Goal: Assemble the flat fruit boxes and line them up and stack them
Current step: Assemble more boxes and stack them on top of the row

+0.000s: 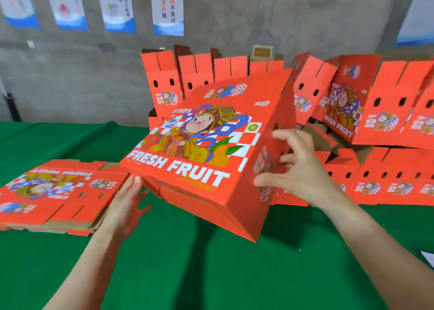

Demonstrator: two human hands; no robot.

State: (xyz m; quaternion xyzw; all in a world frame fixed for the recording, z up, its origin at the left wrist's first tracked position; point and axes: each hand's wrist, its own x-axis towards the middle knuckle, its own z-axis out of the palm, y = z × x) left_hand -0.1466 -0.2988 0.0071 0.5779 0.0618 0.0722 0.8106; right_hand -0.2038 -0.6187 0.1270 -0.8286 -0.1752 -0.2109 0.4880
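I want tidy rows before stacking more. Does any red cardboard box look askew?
Yes. On the right, one red cardboard fruit box leans tilted on the lower row of boxes, unlike the upright back row.

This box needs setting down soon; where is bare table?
Bare green cloth runs along the near edge, in front of the held box, and at back left between the flat stack and the wall. Crowded: assembled boxes fill the right side and the back.
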